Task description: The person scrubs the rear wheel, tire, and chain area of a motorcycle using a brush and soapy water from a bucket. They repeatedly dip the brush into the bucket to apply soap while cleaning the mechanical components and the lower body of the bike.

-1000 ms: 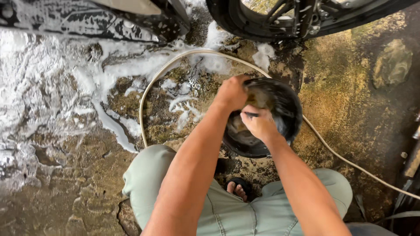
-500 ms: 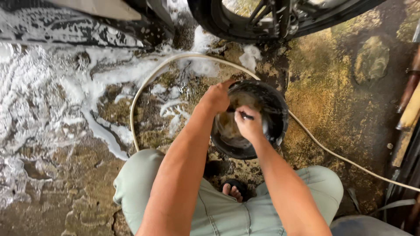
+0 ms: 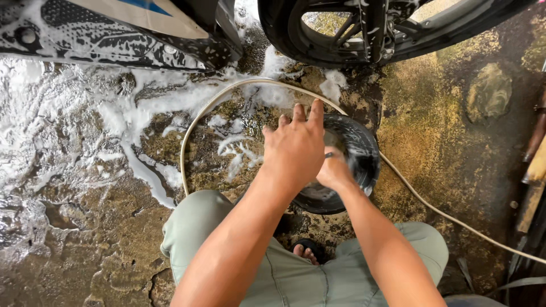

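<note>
Your right hand point(image 3: 334, 170) is curled down inside the black bucket point(image 3: 358, 149), closed around a thin dark item, too hidden to name, while your left hand point(image 3: 296, 145) hovers flat over the near rim, fingers spread, holding nothing. Bucket sits on wet, soapy ground point(image 3: 85, 148) just in front of your knees, inside the loop of pale hose point(image 3: 196, 111) and near the wheel point(image 3: 318, 34), probably for reach.
</note>
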